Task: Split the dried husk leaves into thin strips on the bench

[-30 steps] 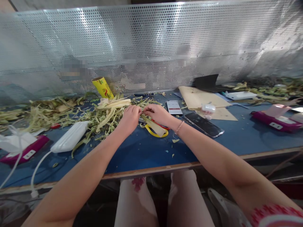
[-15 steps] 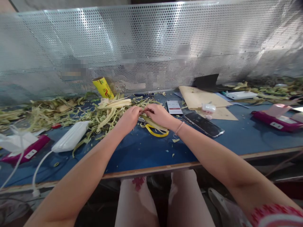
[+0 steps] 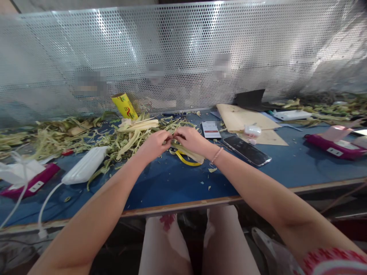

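the right hand point(image 3: 190, 139) pinches the pale leaf strip point(image 3: 193, 154), its tail above the yellow handle point(image 3: 187, 162); the left hand point(image 3: 155, 144), fingers closed, apparently pinches its upper end. for control, maintain closely spaced pinches; support the tail.

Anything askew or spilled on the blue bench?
Yes. Yellow tube sits tilted by the perforated panel, not squarely upright. Loose plant scraps are strewn over the bench, some near electronics. A white plug dangles past the front edge; might snag. No clear damage.
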`<state>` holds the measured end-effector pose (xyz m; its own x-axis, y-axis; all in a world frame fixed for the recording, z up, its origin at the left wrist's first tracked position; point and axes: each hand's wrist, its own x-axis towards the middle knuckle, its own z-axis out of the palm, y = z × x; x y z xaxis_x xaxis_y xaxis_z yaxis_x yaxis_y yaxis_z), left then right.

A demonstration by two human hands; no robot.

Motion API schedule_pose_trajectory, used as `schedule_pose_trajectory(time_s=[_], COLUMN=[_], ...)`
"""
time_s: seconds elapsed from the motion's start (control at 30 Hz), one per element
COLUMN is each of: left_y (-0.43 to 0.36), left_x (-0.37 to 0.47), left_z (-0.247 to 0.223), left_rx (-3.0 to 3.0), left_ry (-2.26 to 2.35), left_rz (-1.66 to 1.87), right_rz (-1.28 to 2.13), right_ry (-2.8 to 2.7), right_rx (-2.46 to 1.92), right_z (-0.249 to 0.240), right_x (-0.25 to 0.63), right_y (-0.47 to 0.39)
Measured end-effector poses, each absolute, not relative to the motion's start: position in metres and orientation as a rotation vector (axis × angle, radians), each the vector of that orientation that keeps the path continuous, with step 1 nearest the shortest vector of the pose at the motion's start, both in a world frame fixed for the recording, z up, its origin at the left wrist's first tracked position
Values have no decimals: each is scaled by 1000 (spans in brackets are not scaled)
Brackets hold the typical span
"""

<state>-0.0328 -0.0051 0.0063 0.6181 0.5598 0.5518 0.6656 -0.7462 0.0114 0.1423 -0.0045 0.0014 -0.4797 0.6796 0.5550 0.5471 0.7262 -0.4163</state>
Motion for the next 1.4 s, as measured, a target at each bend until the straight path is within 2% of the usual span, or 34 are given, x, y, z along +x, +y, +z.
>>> schedule_pose_trajectory(time_s=[0.23, 0.43, 0.7, 0.93, 1.17, 1.4], left_y=[-9, -9, -5, 1, 1, -4], left_x=[-28, -28, -32, -35, -33, -30], left_z=[8, 6, 7, 4, 1, -1], left_rx=[-2717, -2707, -2590, -2571, -2619, -2818], left_ry=[-1236, -1236, -1044, -1100, -1142, -1200], left_rz=[-856, -925, -705, -638, -589, -503], right_rz=[233, 180, 183, 171, 326, 348], right_ry=[-2234, -2280, -2303, -2369, -2470, -2577], right_rx=[-938, -936, -981, -981, -941, -1127], right_z=[-1, -1, 0, 2, 4, -3], right_x=[142, 143, 147, 148, 152, 151], right_y=[-4, -4, -2, -5, -4, -4])
